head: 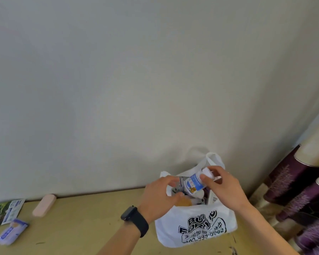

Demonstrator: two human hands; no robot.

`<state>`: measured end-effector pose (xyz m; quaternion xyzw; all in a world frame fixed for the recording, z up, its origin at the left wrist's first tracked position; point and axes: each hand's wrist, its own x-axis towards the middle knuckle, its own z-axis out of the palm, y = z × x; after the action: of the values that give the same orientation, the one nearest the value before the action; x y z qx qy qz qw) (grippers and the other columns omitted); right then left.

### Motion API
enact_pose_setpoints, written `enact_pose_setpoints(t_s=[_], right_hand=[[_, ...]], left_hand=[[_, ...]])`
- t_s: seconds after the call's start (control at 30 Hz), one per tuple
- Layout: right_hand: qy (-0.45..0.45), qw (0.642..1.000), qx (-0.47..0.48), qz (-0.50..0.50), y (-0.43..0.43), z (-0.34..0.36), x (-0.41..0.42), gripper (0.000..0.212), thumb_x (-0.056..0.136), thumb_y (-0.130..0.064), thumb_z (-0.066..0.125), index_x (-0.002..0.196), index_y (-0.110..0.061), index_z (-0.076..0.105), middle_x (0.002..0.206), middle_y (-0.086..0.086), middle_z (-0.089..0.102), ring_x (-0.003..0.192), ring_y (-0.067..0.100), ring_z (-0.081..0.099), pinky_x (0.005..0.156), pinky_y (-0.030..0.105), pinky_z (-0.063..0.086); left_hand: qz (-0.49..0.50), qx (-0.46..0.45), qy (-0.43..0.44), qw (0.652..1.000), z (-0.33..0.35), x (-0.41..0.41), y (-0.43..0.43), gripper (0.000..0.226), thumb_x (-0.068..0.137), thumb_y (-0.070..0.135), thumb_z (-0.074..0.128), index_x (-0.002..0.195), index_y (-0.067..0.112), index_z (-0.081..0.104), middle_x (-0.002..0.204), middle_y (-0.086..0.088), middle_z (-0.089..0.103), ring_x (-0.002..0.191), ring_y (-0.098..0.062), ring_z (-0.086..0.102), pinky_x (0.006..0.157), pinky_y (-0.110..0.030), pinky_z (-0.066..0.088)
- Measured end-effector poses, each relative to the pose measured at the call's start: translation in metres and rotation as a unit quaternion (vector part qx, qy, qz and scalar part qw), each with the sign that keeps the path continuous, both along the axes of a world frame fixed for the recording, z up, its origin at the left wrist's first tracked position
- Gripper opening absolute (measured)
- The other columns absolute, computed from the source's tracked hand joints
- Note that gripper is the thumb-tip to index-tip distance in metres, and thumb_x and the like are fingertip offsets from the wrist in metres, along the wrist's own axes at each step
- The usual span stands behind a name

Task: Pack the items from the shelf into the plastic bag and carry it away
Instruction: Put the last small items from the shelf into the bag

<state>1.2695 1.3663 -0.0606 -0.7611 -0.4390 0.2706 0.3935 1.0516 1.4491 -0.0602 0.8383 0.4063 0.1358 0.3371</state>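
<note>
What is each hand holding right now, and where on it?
The right hand grips a small white bottle with a blue label near its cap end, above the plastic bag. The left hand holds the bag's rim open.

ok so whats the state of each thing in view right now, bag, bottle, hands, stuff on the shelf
plastic bag: standing on the shelf, mouth open, partly filled
white bottle: tilted over the bag mouth, held
right hand: gripping the bottle
left hand: at the bag's rim, holding the mouth open
pink case: lying on the shelf, unpacked
purple packet: lying on the shelf, unpacked
printed leaflet: lying flat, unpacked
</note>
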Motion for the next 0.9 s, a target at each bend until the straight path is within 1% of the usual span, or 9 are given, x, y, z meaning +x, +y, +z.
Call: enact_pose_setpoints(t_s=[0.07, 0.17, 0.27, 0.33, 0.47, 0.63, 0.73, 0.8, 0.9], right_hand=[[-0.099, 0.994, -0.045, -0.008, 0.005, -0.009, 0.007, 0.041, 0.089, -0.048, 0.064, 0.125, -0.030, 0.053, 0.113, -0.007, 0.064, 0.088, 0.009, 0.065, 0.067, 0.018, 0.047], [-0.213, 0.964, -0.140, 0.076, 0.018, -0.036, 0.007, 0.050, 0.091, -0.045, 0.059, 0.137, -0.030, 0.046, 0.131, -0.002, 0.057, 0.107, 0.019, 0.061, 0.087, 0.032, 0.049], [-0.273, 0.912, -0.250, 0.176, 0.024, -0.068, 0.006, 0.047, 0.093, -0.044, 0.051, 0.137, -0.029, 0.043, 0.135, 0.001, 0.053, 0.117, 0.025, 0.056, 0.093, 0.038, 0.048], [-0.293, 0.893, -0.275, 0.202, 0.024, -0.079, 0.008, 0.049, 0.095, -0.042, 0.048, 0.141, -0.030, 0.039, 0.142, 0.001, 0.049, 0.123, 0.023, 0.052, 0.100, 0.039, 0.046], [-0.346, 0.893, -0.241, 0.160, 0.013, -0.073, 0.015, 0.070, 0.091, -0.040, 0.058, 0.153, -0.034, 0.025, 0.161, -0.005, 0.020, 0.142, 0.024, 0.033, 0.112, 0.036, 0.037], [-0.332, 0.904, -0.215, 0.163, -0.012, -0.049, 0.019, 0.075, 0.085, -0.045, 0.065, 0.151, -0.038, 0.029, 0.162, -0.008, 0.017, 0.148, 0.022, 0.013, 0.117, 0.040, 0.029], [-0.327, 0.917, -0.166, 0.156, -0.026, -0.038, 0.010, 0.071, 0.086, -0.050, 0.064, 0.149, -0.039, 0.034, 0.160, -0.012, 0.022, 0.147, 0.020, 0.016, 0.119, 0.038, 0.024], [-0.302, 0.941, -0.070, 0.134, -0.036, -0.033, -0.003, 0.061, 0.086, -0.043, 0.068, 0.143, -0.035, 0.046, 0.152, -0.017, 0.035, 0.141, 0.015, 0.027, 0.116, 0.034, 0.029], [-0.266, 0.953, 0.092, 0.109, -0.043, -0.025, -0.034, 0.046, 0.084, -0.025, 0.074, 0.128, -0.028, 0.063, 0.136, -0.020, 0.052, 0.127, 0.008, 0.044, 0.106, 0.029, 0.039]], left_hand=[[0.010, -0.007, -0.009, 1.000, -0.003, -0.005, 0.002, 0.028, 0.089, 0.038, 0.064, 0.117, 0.037, 0.062, 0.107, 0.022, 0.063, 0.096, 0.003, 0.059, 0.081, -0.008, 0.041], [0.023, -0.030, -0.024, 0.999, -0.006, -0.004, 0.002, 0.021, 0.091, 0.025, 0.061, 0.108, 0.035, 0.068, 0.099, 0.025, 0.065, 0.095, 0.008, 0.059, 0.079, 0.000, 0.037], [0.029, -0.034, -0.028, 0.999, -0.007, 0.002, 0.000, 0.021, 0.092, 0.023, 0.058, 0.105, 0.036, 0.069, 0.092, 0.028, 0.064, 0.094, 0.009, 0.060, 0.077, 0.001, 0.037], [0.025, -0.028, -0.022, 0.999, -0.008, 0.006, -0.002, 0.020, 0.092, 0.023, 0.058, 0.106, 0.034, 0.069, 0.088, 0.027, 0.063, 0.091, 0.006, 0.061, 0.077, -0.002, 0.040], [0.028, -0.014, -0.018, 0.999, -0.013, 0.006, -0.002, 0.023, 0.090, 0.022, 0.058, 0.107, 0.034, 0.068, 0.095, 0.022, 0.067, 0.084, 0.003, 0.061, 0.079, -0.015, 0.048], [0.024, -0.004, -0.021, 0.999, -0.024, 0.003, -0.001, 0.030, 0.091, 0.026, 0.058, 0.119, 0.038, 0.062, 0.121, 0.012, 0.059, 0.092, -0.007, 0.059, 0.084, -0.023, 0.049], [0.049, 0.039, -0.054, 0.997, -0.032, 0.000, -0.002, 0.042, 0.091, 0.033, 0.058, 0.131, 0.042, 0.051, 0.140, 0.012, 0.042, 0.117, -0.013, 0.051, 0.096, -0.031, 0.047], [0.093, 0.062, -0.086, 0.990, -0.034, -0.008, -0.003, 0.049, 0.091, 0.038, 0.057, 0.138, 0.044, 0.043, 0.148, 0.015, 0.031, 0.121, -0.012, 0.048, 0.098, -0.031, 0.045], [0.153, 0.060, -0.110, 0.980, -0.038, -0.031, -0.004, 0.049, 0.094, 0.038, 0.055, 0.141, 0.036, 0.042, 0.146, 0.011, 0.037, 0.128, -0.010, 0.043, 0.105, -0.031, 0.041]])
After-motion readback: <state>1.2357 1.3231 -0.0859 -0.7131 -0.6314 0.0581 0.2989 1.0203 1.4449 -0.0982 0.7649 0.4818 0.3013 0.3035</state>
